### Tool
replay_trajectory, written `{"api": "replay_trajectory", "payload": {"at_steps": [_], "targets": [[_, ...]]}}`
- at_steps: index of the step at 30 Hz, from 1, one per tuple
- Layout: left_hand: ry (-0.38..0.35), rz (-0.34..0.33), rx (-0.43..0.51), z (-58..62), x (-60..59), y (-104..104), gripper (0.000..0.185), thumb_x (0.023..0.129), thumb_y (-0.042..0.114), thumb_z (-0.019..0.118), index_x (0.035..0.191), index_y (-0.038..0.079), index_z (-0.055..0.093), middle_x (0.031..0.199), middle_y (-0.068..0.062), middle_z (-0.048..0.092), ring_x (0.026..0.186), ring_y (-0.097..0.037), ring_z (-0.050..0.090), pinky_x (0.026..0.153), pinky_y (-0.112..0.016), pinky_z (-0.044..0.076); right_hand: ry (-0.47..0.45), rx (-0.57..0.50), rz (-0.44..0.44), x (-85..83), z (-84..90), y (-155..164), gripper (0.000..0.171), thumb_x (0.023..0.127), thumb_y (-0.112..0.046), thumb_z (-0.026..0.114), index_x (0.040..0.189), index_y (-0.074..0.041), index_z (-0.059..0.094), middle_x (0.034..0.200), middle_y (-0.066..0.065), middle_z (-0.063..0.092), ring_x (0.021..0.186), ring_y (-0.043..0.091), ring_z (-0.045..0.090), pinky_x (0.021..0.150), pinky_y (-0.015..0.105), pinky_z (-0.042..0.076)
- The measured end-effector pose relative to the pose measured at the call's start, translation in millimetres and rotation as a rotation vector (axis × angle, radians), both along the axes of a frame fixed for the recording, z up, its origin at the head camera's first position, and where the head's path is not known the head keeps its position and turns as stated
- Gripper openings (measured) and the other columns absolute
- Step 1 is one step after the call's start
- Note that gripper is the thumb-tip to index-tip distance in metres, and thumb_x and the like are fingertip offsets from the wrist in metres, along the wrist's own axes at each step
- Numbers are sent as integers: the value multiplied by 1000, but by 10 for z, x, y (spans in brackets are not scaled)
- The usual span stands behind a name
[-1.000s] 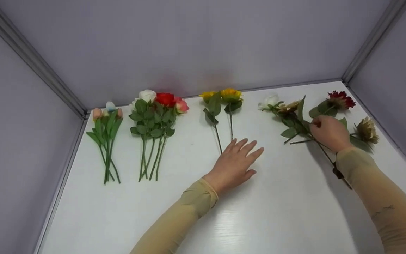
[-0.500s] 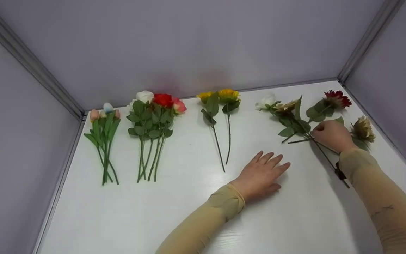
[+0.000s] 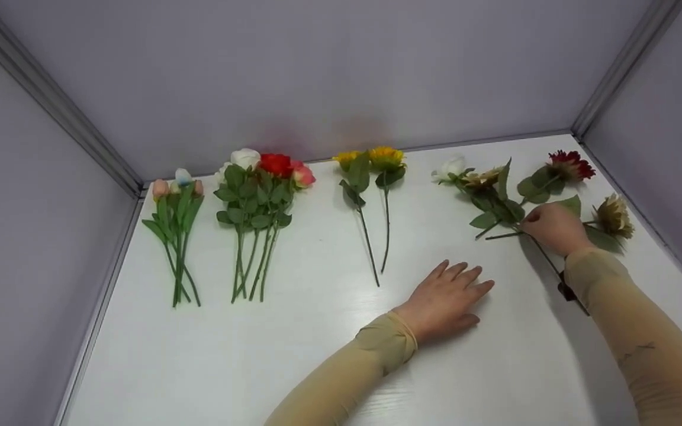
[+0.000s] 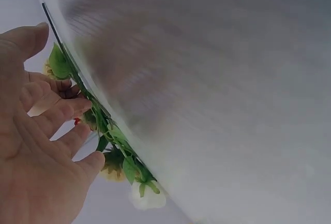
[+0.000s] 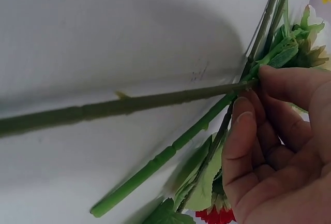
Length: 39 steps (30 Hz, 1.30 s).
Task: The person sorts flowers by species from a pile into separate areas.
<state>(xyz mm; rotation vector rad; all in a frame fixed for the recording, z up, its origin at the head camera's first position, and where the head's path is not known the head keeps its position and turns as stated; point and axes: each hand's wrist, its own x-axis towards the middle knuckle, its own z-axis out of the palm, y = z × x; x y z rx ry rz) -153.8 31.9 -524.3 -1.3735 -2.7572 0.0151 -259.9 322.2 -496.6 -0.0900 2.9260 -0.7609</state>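
On the right of the white table (image 3: 317,367) lies a loose heap of artificial flowers: a white rose (image 3: 449,168), a beige bloom (image 3: 486,177), a dark red bloom (image 3: 569,164) and a tan bloom (image 3: 613,216). My right hand (image 3: 554,228) rests on their crossed stems, fingers curled and pinching a green stem (image 5: 129,106). My left hand (image 3: 450,299) lies flat on the table with straight, spread fingers (image 4: 57,115), holding nothing, a little to the left of the heap.
Three sorted groups lie along the back: small pastel buds (image 3: 176,189) at the left, roses (image 3: 264,168) in white, red and pink, and two yellow sunflowers (image 3: 373,158). Grey walls close in the table on three sides.
My left hand has slid right and nearer, away from the sunflower stems, toward the heap. My right hand stays on the stems and has shifted only slightly.
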Motion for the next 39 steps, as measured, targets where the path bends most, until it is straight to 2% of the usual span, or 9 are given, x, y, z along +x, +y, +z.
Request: {"api": "replay_trajectory", "payload": {"at_steps": [6,12,16,18,21,27,29,33,39], "targets": [[-46,10,23,39,-31,-20,66,102,51,59,160,29,37,163,1,35,150,-22,29,123,-42,21,18,-8,-27,7,72,81,25,97,-18,62,85,3,68,68,4,58,62,22,49,59,37,40],[-97,51,63,69,-80,-89,63,103,50,57,159,28,38,163,2,36,150,-21,31,123,-40,21,61,-56,-79,51,195,160,31,100,-23,62,99,5,73,75,5,66,66,21,53,61,37,43],[-163,109,151,91,-115,-185,58,104,46,56,157,25,44,160,1,41,147,-19,36,122,-36,25,80,-140,-116,85,302,65,37,102,-32,62,102,3,73,80,9,69,69,21,58,61,34,46],[-211,146,227,109,-128,-251,54,105,42,57,154,22,49,157,0,45,145,-18,40,119,-33,30,76,-219,-129,91,346,-55,40,102,-37,62,106,2,72,86,9,70,74,22,62,62,32,49],[-332,213,377,145,-128,-368,48,105,37,57,149,18,55,153,0,51,141,-15,45,115,-29,36,41,-388,-135,98,395,-296,47,101,-42,64,122,1,69,100,8,71,89,24,67,71,27,55],[-714,369,765,218,-109,-632,42,105,33,61,142,13,62,141,2,61,124,-11,60,102,-25,47,6,-749,-119,98,443,-972,50,99,-38,69,127,3,65,105,8,69,95,21,65,81,27,57],[-811,414,876,237,-112,-717,42,103,32,63,140,11,64,135,2,64,117,-11,63,97,-26,51,-2,-880,-107,82,460,-1231,48,98,-34,72,126,5,65,105,9,69,94,20,65,82,28,57],[-906,469,1024,268,-122,-888,41,101,30,67,136,10,66,125,1,69,109,-11,66,91,-28,54,-18,-1097,-69,33,477,-1714,49,96,-26,75,126,11,62,103,11,68,91,20,65,83,30,58],[-1025,495,1206,225,-117,-1092,33,99,18,71,128,1,68,109,-3,72,97,-17,70,83,-33,60,-21,-1160,-15,-11,461,-2184,45,97,-24,74,123,11,64,102,11,68,90,22,66,85,32,58]]}}
